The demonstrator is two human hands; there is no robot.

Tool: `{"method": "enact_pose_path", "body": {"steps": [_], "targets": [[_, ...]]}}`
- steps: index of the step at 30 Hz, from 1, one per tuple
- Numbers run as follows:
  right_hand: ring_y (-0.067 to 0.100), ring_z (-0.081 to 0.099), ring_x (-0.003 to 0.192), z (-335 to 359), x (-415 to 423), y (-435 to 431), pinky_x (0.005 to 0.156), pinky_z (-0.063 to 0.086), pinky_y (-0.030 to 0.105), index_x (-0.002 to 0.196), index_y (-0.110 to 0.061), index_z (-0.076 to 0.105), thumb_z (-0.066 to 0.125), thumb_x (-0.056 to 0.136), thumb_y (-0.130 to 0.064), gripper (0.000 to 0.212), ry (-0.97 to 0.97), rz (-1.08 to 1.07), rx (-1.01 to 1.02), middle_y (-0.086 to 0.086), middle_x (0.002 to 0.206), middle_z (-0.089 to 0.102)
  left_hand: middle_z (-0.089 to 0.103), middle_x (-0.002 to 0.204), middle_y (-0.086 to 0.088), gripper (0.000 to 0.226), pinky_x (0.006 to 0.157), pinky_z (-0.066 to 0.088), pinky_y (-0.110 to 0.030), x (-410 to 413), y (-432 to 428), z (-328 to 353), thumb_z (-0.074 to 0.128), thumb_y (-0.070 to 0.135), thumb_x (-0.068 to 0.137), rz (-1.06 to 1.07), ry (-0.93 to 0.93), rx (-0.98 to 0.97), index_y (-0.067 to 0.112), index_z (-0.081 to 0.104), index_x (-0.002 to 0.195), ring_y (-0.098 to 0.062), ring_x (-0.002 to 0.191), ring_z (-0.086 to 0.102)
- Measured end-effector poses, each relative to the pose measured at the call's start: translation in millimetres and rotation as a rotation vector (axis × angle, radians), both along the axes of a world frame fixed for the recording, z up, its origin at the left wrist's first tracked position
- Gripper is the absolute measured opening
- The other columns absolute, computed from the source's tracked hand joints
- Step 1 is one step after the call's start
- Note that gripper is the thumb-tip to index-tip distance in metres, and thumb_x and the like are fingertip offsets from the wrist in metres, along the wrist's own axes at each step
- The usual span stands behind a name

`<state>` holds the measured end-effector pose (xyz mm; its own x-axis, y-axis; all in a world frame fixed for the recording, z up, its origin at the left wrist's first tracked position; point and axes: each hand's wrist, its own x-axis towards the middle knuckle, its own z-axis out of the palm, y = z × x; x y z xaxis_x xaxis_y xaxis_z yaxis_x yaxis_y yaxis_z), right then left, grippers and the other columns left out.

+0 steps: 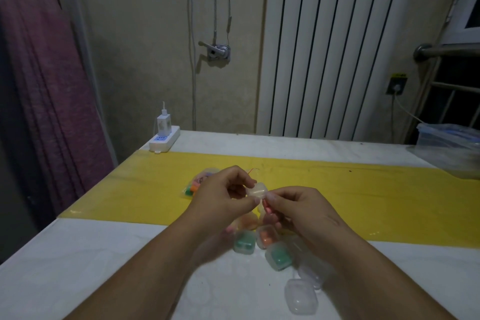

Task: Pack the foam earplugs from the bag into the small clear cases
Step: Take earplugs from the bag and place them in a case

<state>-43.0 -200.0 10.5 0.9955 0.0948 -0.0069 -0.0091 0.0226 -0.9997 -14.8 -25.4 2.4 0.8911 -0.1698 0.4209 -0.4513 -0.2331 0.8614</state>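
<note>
A small clear case (257,189) is held above the table (104,254), pinched at its edges between the thumb and fingertips of the left hand (223,196). The right hand (298,209) pinches a pink foam earplug (267,209) just below it. The earplug looks light and soft, likely to squash and spring back, so a gentle pinch at its middle should serve. The case seems light, stiff and slick, best gripped by its side walls. Below the hands lie a green-filled case (244,241), an orange-filled case (266,236) and a second green-filled case (279,257), with an empty case (301,296) nearer the person. The bag of earplugs (193,186) rests on the yellow strip (363,189) behind the left hand. A power strip (163,141) sits at the far corner.
</note>
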Motion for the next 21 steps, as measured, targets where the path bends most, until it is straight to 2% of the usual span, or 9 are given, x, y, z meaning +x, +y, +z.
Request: {"method": "enact_pose_path", "body": {"steps": [2,6,10,12,14,18,21], "targets": [[0.019,0.053,0.058,-1,-1,2,0.056,0.049,0.029,0.084,0.004,0.073,0.067,0.090,-0.013,0.019,-0.006,0.004,-0.032,0.014,0.068,0.058,0.070,0.084,-0.003,0.021,0.079,0.056,-0.049,1,0,-1,0.079,0.020,0.065,0.009,-0.012,0.019,0.019,0.068,0.084,-0.026,0.083,0.067],[0.023,0.053,0.062,0,-3,4,0.063,0.046,0.036,0.080,-0.002,0.075,0.069,0.089,-0.016,0.018,-0.035,-0.001,-0.090,0.014,0.066,0.059,0.069,0.082,0.013,0.027,0.078,0.058,-0.039,2,-1,-2,0.077,0.024,0.064,0.015,-0.030,0.068,0.023,0.071,0.091,-0.017,0.080,0.067],[0.018,0.050,0.052,3,-6,6,0.051,0.043,0.024,0.072,0.001,0.070,0.068,0.088,-0.017,0.024,-0.060,-0.057,-0.171,0.013,0.063,0.060,0.071,0.085,0.007,0.029,0.076,0.058,-0.033,2,-3,-5,0.072,0.024,0.071,0.004,-0.006,0.082,0.029,0.070,0.099,-0.013,0.080,0.068],[0.015,0.046,0.045,2,-7,6,0.045,0.040,0.020,0.069,0.000,0.069,0.066,0.089,-0.014,0.024,-0.038,-0.079,-0.169,0.011,0.059,0.059,0.070,0.079,0.005,0.025,0.073,0.056,-0.034,2,-3,-2,0.070,0.018,0.078,0.021,0.003,0.061,0.030,0.069,0.099,-0.013,0.076,0.067],[0.013,0.045,0.043,3,-6,5,0.043,0.037,0.020,0.069,-0.004,0.071,0.067,0.088,-0.011,0.021,-0.019,-0.084,-0.155,0.008,0.056,0.058,0.066,0.070,0.005,0.025,0.073,0.055,-0.042,2,-3,2,0.062,0.009,0.088,0.044,0.043,-0.008,0.030,0.068,0.100,-0.014,0.069,0.064],[0.011,0.048,0.044,6,-3,1,0.044,0.039,0.020,0.076,-0.003,0.073,0.068,0.087,-0.008,0.013,-0.028,-0.066,-0.128,0.006,0.056,0.059,0.062,0.070,0.003,0.046,0.071,0.057,-0.042,0,-1,7,0.042,-0.009,0.091,0.018,0.127,-0.083,0.025,0.071,0.099,-0.016,0.063,0.063],[0.011,0.053,0.044,6,-4,1,0.042,0.041,0.019,0.080,0.001,0.071,0.066,0.088,-0.004,0.011,-0.025,-0.070,-0.071,0.010,0.061,0.059,0.069,0.076,0.004,0.041,0.067,0.058,-0.042,-5,0,6,0.053,-0.012,0.084,-0.013,0.201,-0.028,0.020,0.074,0.097,-0.015,0.067,0.069]]}}
